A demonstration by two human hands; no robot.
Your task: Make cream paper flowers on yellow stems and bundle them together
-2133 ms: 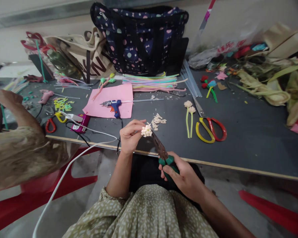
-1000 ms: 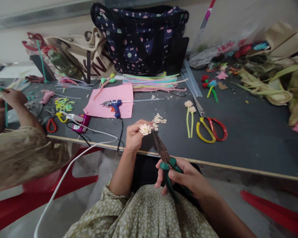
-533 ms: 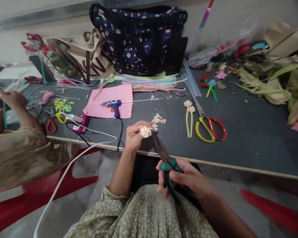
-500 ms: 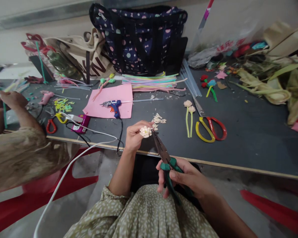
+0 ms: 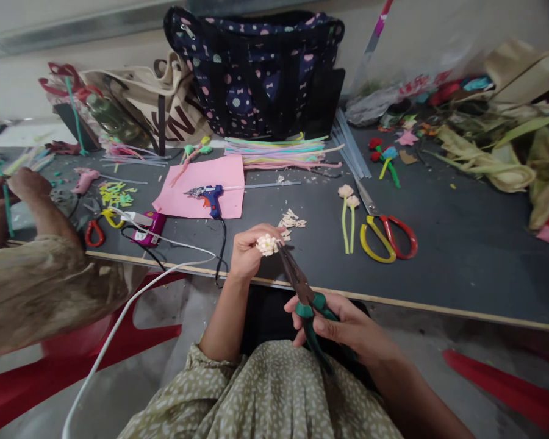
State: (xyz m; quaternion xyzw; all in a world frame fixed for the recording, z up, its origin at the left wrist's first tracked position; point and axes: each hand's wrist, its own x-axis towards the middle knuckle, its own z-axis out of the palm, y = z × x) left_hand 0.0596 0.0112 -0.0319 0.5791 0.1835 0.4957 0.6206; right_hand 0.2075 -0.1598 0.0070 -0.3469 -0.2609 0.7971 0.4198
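Observation:
My left hand (image 5: 247,250) is closed on a small cream flower (image 5: 267,244) just over the table's front edge; the fingers hide its underside. In my right hand (image 5: 343,320) are long-nose pliers (image 5: 305,294) with green handles, their tips touching the flower's right side. Whether the jaws grip a petal is too small to tell. Behind the flower lies a little pile of cream cut pieces (image 5: 293,222). Two finished-looking pale flowers (image 5: 349,198) on yellow-green stems rest on the table to the right.
Red-and-yellow scissors (image 5: 387,235) lie at the right. A blue glue gun (image 5: 208,197) rests on pink paper (image 5: 178,189), its cord hanging over the edge near my left arm. A white cable (image 5: 132,299) crosses at left. A co-worker's hands (image 5: 22,189) hold a green stem there.
The flower and plier tips have shifted very slightly left. The fingers of my right hand have moved a little on the handles. The co-worker's hands moved slightly right.

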